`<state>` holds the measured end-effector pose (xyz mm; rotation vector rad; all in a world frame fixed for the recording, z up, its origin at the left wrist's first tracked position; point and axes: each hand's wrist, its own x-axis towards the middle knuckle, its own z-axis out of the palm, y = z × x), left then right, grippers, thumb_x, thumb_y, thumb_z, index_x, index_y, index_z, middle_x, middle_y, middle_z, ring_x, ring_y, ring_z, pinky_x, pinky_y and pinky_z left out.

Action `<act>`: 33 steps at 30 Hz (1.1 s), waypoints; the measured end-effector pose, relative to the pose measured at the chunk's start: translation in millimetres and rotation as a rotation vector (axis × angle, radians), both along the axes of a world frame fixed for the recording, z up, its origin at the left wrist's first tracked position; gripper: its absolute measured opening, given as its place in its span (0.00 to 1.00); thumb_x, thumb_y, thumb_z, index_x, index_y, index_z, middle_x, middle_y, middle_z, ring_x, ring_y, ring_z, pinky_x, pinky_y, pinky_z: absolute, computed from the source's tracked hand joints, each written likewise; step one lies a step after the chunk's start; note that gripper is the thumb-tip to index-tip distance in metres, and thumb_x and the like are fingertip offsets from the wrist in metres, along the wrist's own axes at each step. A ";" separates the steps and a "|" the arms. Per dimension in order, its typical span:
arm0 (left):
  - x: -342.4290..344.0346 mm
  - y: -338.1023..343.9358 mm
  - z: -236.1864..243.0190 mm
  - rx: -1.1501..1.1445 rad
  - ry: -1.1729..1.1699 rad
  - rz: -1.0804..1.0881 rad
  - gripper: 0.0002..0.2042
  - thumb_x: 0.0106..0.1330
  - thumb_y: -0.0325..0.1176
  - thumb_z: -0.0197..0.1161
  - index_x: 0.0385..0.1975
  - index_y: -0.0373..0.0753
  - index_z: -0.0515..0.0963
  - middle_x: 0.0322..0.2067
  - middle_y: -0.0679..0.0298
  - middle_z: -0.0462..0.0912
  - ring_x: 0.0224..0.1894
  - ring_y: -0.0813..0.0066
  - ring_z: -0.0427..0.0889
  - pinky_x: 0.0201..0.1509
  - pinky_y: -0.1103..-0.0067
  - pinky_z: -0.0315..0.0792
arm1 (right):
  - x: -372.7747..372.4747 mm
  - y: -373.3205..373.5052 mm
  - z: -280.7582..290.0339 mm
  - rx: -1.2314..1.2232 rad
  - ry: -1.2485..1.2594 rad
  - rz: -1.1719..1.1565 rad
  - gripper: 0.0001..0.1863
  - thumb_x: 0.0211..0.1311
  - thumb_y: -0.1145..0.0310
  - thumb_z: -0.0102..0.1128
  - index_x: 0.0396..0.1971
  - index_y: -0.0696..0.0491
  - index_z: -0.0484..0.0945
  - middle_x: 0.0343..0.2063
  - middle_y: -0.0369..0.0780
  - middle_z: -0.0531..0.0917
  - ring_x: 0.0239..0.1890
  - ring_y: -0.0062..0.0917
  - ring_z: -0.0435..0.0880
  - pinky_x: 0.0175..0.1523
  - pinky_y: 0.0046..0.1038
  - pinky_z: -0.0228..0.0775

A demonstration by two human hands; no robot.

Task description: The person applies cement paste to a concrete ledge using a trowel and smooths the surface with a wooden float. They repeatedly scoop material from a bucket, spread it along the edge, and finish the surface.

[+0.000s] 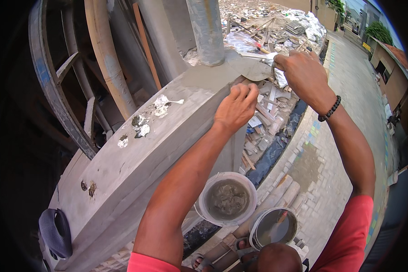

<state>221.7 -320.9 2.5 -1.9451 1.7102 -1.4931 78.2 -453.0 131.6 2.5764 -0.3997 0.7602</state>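
At far left, black surround swallows the foot of a ladder-like frame (43, 68) behind the concrete wall (118, 154). A dark ribbed fabric item (55, 233) sits on the wall's near end, its kind hard to make out. A wooden pole (105, 59) rises behind the wall, its top cut off. White splatters (162, 106) and small pits mark the wall's top face. A round grey post (207, 34) stands on the wall's far part, its upper end out of view, with smooth wet mortar (204, 77) around its foot.

The left hand (236, 106) is at the wall's outer edge, fingers curled; its fingertips are hidden, so I cannot tell whether its grip pinches anything. Below the wall's outer side stands a mortar bucket (252, 189). The steel trowel (257, 71) lies at the wall's outer edge beside the post, its blade reaching past the mortar. Lower right of the wall, a second bucket (254, 233) holds murky liquid and a partly sunken tool. The right hand (302, 79), out beyond the wall's edge, has its grip closed on the trowel, covering the handle. Open air surrounds that forearm above the paved lane (347, 86); the post limits room inward over the wall.
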 end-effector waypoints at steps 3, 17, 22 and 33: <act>0.8 -0.6 -1.4 0.003 0.010 -0.005 0.19 0.61 0.31 0.55 0.53 0.39 0.75 0.51 0.63 0.67 0.50 0.64 0.67 0.55 0.73 0.60 | 3.4 -10.6 -2.2 0.007 0.022 -0.060 0.08 0.63 0.67 0.52 0.36 0.49 0.81 0.27 0.42 0.81 0.35 0.36 0.82 0.44 0.40 0.68; 0.4 0.5 -1.1 -0.019 0.054 -0.032 0.19 0.60 0.31 0.56 0.53 0.38 0.75 0.51 0.63 0.67 0.50 0.63 0.68 0.55 0.73 0.61 | -47.7 -20.2 13.1 0.041 -0.004 -0.241 0.06 0.59 0.72 0.53 0.32 0.50 0.80 0.26 0.43 0.83 0.35 0.38 0.83 0.41 0.45 0.69; 2.8 -0.2 -2.5 -0.025 0.017 -0.032 0.15 0.62 0.33 0.52 0.45 0.38 0.79 0.51 0.61 0.67 0.53 0.60 0.67 0.55 0.71 0.58 | -26.3 -10.4 20.8 0.045 -0.061 -0.133 0.06 0.60 0.69 0.54 0.32 0.51 0.80 0.24 0.45 0.83 0.34 0.40 0.83 0.40 0.44 0.70; -1.4 0.2 1.1 -0.022 0.078 -0.037 0.16 0.59 0.31 0.56 0.48 0.38 0.77 0.50 0.63 0.66 0.50 0.63 0.68 0.53 0.73 0.62 | 33.5 -18.4 11.2 0.066 -0.031 0.004 0.08 0.57 0.72 0.54 0.33 0.52 0.82 0.26 0.47 0.83 0.32 0.40 0.84 0.38 0.41 0.74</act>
